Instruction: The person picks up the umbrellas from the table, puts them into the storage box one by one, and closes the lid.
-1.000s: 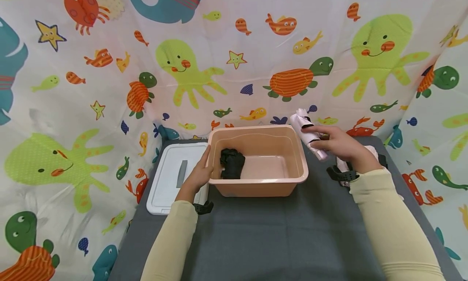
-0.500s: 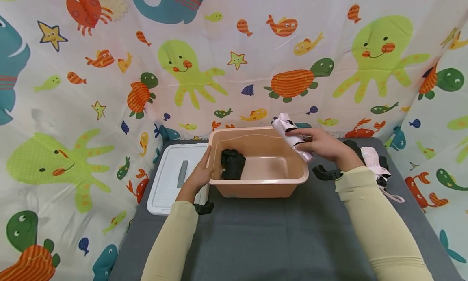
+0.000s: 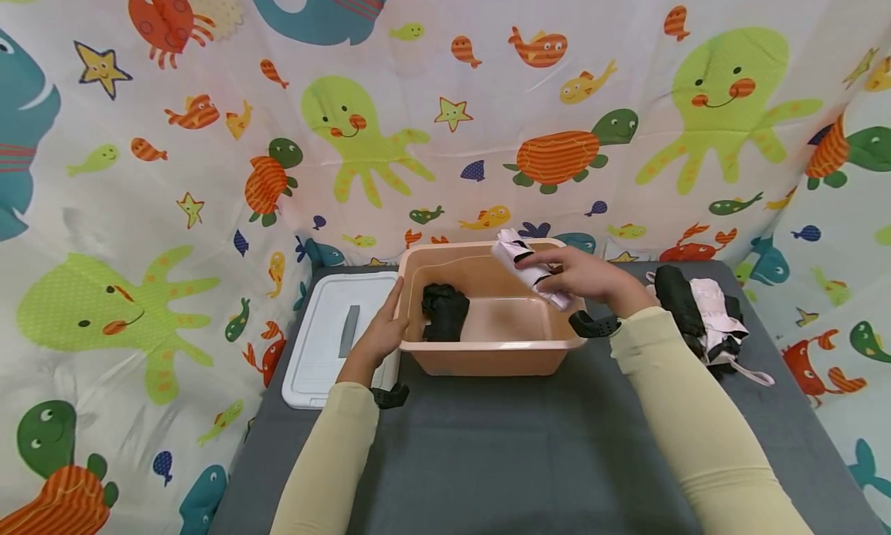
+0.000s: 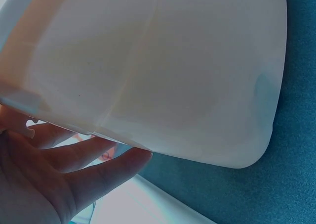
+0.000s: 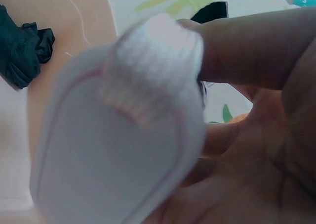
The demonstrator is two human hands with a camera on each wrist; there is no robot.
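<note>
Head view: a rolled white sock [image 3: 530, 267] is gripped in the right hand [image 3: 592, 278] above the peach tub [image 3: 487, 361], whose rim is steadied by the flat, relaxed left hand [image 3: 379, 338]. Placing appears under way; lowering beside the black bundle [image 3: 444, 311] seems required.

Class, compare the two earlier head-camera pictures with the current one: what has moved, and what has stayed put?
The right hand, gripping the rolled white sock, has moved leftward from beside the tub to over its right end. The left hand still rests on the pink tub, and the black bundle lies unmoved inside.
</note>
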